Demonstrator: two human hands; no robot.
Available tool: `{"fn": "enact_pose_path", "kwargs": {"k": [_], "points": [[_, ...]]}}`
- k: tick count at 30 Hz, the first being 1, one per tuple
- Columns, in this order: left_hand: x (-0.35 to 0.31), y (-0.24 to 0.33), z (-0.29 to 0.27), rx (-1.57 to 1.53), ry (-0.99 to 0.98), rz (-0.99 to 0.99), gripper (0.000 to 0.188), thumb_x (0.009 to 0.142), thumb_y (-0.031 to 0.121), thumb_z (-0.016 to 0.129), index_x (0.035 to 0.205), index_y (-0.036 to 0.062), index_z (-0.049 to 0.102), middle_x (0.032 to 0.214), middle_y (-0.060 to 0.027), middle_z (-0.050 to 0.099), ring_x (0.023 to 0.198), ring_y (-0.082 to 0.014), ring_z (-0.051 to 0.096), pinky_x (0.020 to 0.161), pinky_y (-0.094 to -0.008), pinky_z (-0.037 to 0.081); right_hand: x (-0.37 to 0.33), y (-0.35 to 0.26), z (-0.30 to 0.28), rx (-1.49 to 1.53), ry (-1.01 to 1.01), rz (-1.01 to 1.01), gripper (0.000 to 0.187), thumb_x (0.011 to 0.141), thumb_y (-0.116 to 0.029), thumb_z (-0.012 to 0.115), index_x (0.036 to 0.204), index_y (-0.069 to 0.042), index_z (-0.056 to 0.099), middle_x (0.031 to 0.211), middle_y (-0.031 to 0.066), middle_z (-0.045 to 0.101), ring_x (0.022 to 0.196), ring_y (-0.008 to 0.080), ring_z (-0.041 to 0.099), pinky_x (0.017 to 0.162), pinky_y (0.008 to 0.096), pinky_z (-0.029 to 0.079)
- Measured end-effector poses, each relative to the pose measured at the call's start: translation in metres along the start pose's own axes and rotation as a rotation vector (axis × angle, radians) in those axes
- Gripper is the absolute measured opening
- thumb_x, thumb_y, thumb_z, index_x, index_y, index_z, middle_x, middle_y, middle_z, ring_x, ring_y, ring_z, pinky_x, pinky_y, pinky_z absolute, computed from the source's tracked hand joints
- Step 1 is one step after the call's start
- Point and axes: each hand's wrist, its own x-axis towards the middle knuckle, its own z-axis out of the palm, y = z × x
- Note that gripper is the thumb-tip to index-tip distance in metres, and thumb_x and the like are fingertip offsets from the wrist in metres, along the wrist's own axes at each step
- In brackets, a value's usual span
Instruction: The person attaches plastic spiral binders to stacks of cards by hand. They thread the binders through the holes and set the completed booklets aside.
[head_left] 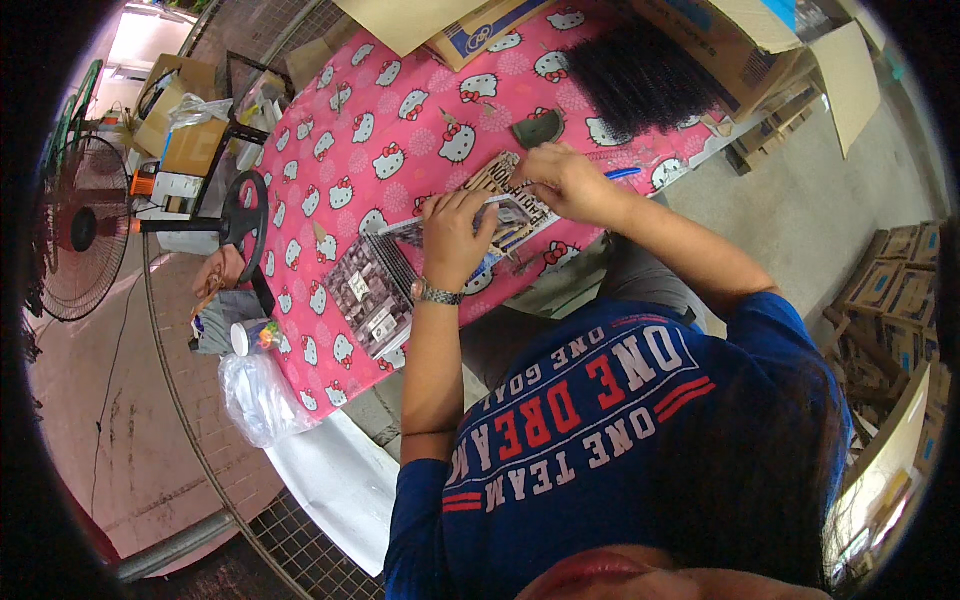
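Note:
My left hand, with a metal watch on its wrist, rests with fingers laid out on a spiral-bound notebook with a grey photo-print cover. My right hand is bent over the right end of the printed pages, its fingers pinched together. Whatever they hold, if anything, is hidden. Several thin tan strips lie around the pages between and beyond my hands. Just past my right hand sits a dark green wedge-shaped piece. To the right of that hand lies a blue pen.
A pink cartoon-print cloth covers the table. A bundle of black bristle-like strands lies at the far right, beside an open cardboard box. To the left stand a fan, a black ring-shaped fixture and a clear plastic bag.

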Motion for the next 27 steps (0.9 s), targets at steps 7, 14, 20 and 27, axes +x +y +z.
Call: {"fn": "enact_pose_path", "kwargs": {"k": [7,14,20,27], "points": [[0.000,-0.001,0.001,-0.021,-0.021,0.032,0.018,0.085,0.022,0.062,0.096,0.0079,0.068,0.094,-0.0084,0.069,0.092,-0.0264,0.062,0.089,-0.0405,0.039,-0.006,0.006,0.006,0.126,0.041,0.010,0.031,0.075,0.006,0.064,0.103,-0.008,0.067,0.097,0.0102,0.062,0.094,0.0293,0.060,0.081,0.0376,0.047],[-0.002,0.000,-0.001,-0.037,-0.036,0.055,0.017,0.085,0.021,0.062,0.097,0.0086,0.068,0.094,-0.0080,0.069,0.092,-0.0263,0.062,0.089,-0.0407,0.039,-0.002,0.004,0.003,0.322,-0.047,0.061,0.034,0.074,0.010,0.061,0.103,-0.007,0.069,0.100,0.0123,0.063,0.099,0.0305,0.062,0.084,0.0377,0.050],[0.001,-0.002,0.002,-0.049,-0.017,0.027,0.019,0.084,0.020,0.063,0.098,0.0082,0.067,0.094,-0.0087,0.069,0.095,-0.0260,0.061,0.091,-0.0413,0.038,-0.016,-0.006,0.005,0.198,-0.006,0.112,0.029,0.077,0.005,0.064,0.103,-0.008,0.069,0.094,0.0123,0.061,0.091,0.0301,0.061,0.076,0.0370,0.050],[0.005,0.016,0.016,0.079,0.009,0.076,0.033,0.082,0.014,0.059,0.114,0.0084,0.055,0.106,-0.0103,0.064,0.105,-0.0278,0.057,0.096,-0.0453,0.036,-0.008,-0.011,0.004,0.151,0.051,0.195,0.025,0.085,-0.008,0.062,0.109,-0.004,0.063,0.091,0.0190,0.063,0.087,0.0376,0.061,0.075,0.0436,0.050]]}}
